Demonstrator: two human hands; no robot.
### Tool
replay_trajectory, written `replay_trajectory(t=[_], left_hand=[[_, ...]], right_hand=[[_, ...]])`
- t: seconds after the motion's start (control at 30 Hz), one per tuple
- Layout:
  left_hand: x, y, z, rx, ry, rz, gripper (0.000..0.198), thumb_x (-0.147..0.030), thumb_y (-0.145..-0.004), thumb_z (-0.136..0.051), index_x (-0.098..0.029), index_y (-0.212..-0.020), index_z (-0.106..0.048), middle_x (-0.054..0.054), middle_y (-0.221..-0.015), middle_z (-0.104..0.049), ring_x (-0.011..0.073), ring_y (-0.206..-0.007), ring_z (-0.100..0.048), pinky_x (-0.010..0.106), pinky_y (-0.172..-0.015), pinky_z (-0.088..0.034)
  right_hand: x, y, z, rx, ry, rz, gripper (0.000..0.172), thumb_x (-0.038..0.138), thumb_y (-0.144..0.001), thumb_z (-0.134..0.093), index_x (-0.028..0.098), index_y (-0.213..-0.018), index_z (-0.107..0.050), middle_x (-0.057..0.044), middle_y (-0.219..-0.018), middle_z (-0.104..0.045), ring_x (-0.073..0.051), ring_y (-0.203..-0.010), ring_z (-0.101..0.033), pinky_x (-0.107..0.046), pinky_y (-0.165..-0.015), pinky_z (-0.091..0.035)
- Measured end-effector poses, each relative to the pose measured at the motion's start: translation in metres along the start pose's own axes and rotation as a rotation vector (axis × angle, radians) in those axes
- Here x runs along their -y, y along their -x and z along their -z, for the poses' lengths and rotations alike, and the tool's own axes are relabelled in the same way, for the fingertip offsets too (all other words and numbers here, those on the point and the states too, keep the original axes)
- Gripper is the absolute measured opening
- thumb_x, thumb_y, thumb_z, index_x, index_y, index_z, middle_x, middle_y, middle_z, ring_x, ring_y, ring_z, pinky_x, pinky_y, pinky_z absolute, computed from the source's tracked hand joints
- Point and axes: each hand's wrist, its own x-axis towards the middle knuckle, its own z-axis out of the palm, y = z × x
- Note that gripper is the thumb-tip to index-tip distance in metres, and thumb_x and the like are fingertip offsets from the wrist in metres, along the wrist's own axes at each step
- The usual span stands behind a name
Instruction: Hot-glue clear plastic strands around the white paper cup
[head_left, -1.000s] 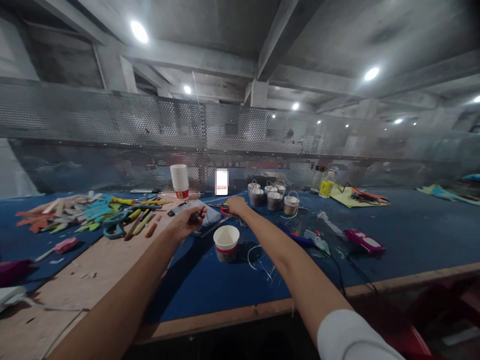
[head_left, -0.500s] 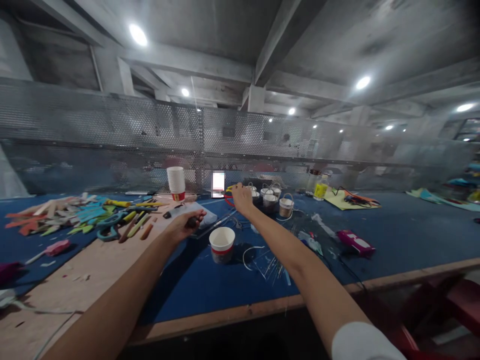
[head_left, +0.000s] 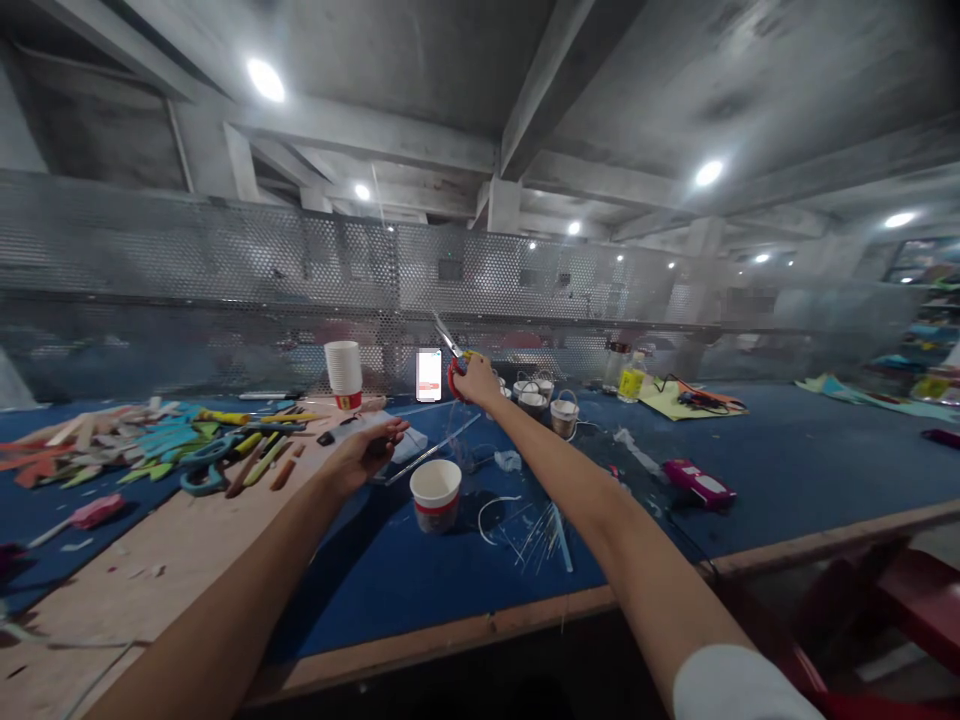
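My right hand [head_left: 477, 382] grips a pair of scissors [head_left: 450, 345] by the red and yellow handles, with the blades pointing up and left. To the left, my left hand [head_left: 360, 455] is curled, palm partly up, around a small dark object [head_left: 379, 447] whose kind I cannot make out. A white paper cup [head_left: 436, 495] with a red stripe and a grey lower band stands upright between my forearms. Behind my right wrist are several small cups with handles [head_left: 564, 415]. A lit phone [head_left: 428, 376] stands just left of the scissors.
A stack of paper cups [head_left: 344, 372] stands at the back left. Coloured strips [head_left: 142, 430], teal-handled scissors [head_left: 206, 465] and several tools lie further left. Loose thin strands [head_left: 544, 535] are beside my right forearm. A magenta device [head_left: 697, 484] and a yellow-labelled bottle [head_left: 631, 380] sit right.
The scissors in my right hand have risen and tilted, their blades now plainly in view. My left hand keeps its curled hold with little movement. The view has shifted slightly.
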Motion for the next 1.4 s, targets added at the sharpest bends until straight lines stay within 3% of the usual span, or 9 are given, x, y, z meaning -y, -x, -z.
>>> replay_trajectory(t=[0.13,0.23,0.47,0.63,0.93,1.03,1.17,1.33,1.4], left_hand=[[0.000,0.002,-0.001,0.017,0.000,-0.028,0.026,0.008,-0.084,-0.077,-0.012,-0.101,-0.080,0.014,-0.107,-0.086,0.0137,-0.071,-0.079,0.014,-0.053,-0.059],[-0.001,0.002,-0.001,0.006,-0.001,-0.043,0.030,0.008,-0.081,-0.078,-0.013,-0.102,-0.079,0.014,-0.110,-0.087,0.0140,-0.072,-0.080,0.014,-0.052,-0.059],[0.001,0.006,-0.006,0.024,-0.016,-0.067,0.029,0.008,-0.083,-0.075,-0.012,-0.103,-0.081,0.015,-0.119,-0.085,0.0143,-0.076,-0.080,0.015,-0.054,-0.059],[0.008,0.011,-0.013,0.029,-0.026,-0.099,0.032,0.010,-0.081,-0.074,-0.011,-0.103,-0.081,0.015,-0.122,-0.084,0.0139,-0.077,-0.080,0.016,-0.055,-0.059],[0.012,0.021,-0.025,0.066,-0.079,-0.090,0.036,0.012,-0.076,-0.080,-0.014,-0.101,-0.084,0.015,-0.120,-0.085,0.0150,-0.079,-0.080,0.018,-0.061,-0.062],[0.016,0.019,-0.026,0.057,-0.115,-0.074,0.028,0.010,-0.077,-0.082,-0.012,-0.094,-0.084,0.015,-0.106,-0.086,0.0160,-0.079,-0.079,0.018,-0.065,-0.062],[0.019,0.013,-0.022,0.011,-0.158,-0.102,0.021,0.007,-0.073,-0.087,-0.012,-0.078,-0.080,0.008,-0.079,-0.082,0.0126,-0.069,-0.073,0.018,-0.067,-0.060],[0.015,0.007,-0.013,-0.072,-0.245,-0.171,0.021,-0.005,-0.061,-0.096,-0.013,-0.071,-0.079,0.006,-0.070,-0.079,0.0138,-0.063,-0.069,0.021,-0.061,-0.055],[0.012,0.007,-0.011,-0.096,-0.285,-0.203,0.021,-0.010,-0.058,-0.096,-0.014,-0.072,-0.081,0.007,-0.072,-0.080,0.0156,-0.063,-0.069,0.023,-0.059,-0.053]], right_hand=[[0.014,0.007,0.002,-0.066,-0.062,-0.116,0.049,0.042,-0.110,-0.051,0.007,-0.144,-0.056,-0.029,-0.147,-0.060,-0.034,-0.133,-0.066,-0.042,-0.108,-0.055],[0.021,0.008,0.005,-0.142,-0.120,-0.142,0.042,0.039,-0.107,-0.057,0.011,-0.139,-0.057,-0.026,-0.146,-0.060,-0.033,-0.138,-0.061,-0.042,-0.111,-0.051],[0.024,0.001,0.008,-0.330,-0.223,-0.170,0.044,0.034,-0.098,-0.067,0.011,-0.134,-0.055,-0.026,-0.144,-0.060,-0.038,-0.144,-0.053,-0.049,-0.121,-0.041],[0.033,0.011,0.001,-0.321,-0.160,-0.106,0.048,0.028,-0.099,-0.064,0.007,-0.139,-0.052,-0.029,-0.148,-0.057,-0.038,-0.147,-0.049,-0.048,-0.123,-0.039],[0.052,0.020,-0.021,-0.221,-0.181,-0.125,0.048,0.034,-0.103,-0.060,0.006,-0.142,-0.051,-0.028,-0.149,-0.058,-0.033,-0.150,-0.049,-0.042,-0.125,-0.038],[0.053,0.019,-0.028,-0.234,-0.185,-0.123,0.047,0.035,-0.104,-0.060,0.007,-0.141,-0.051,-0.029,-0.148,-0.057,-0.033,-0.149,-0.050,-0.044,-0.125,-0.039],[0.047,0.013,-0.031,-0.322,-0.224,-0.098,0.048,0.031,-0.100,-0.067,0.008,-0.139,-0.053,-0.029,-0.147,-0.058,-0.037,-0.145,-0.054,-0.049,-0.122,-0.042],[0.027,0.001,-0.014,-0.394,-0.275,-0.152,0.050,0.024,-0.094,-0.072,0.008,-0.138,-0.055,-0.030,-0.149,-0.057,-0.039,-0.149,-0.050,-0.051,-0.123,-0.041],[0.016,-0.003,-0.004,-0.383,-0.352,-0.182,0.046,0.026,-0.095,-0.073,0.011,-0.135,-0.057,-0.027,-0.149,-0.059,-0.037,-0.146,-0.055,-0.048,-0.121,-0.044]])
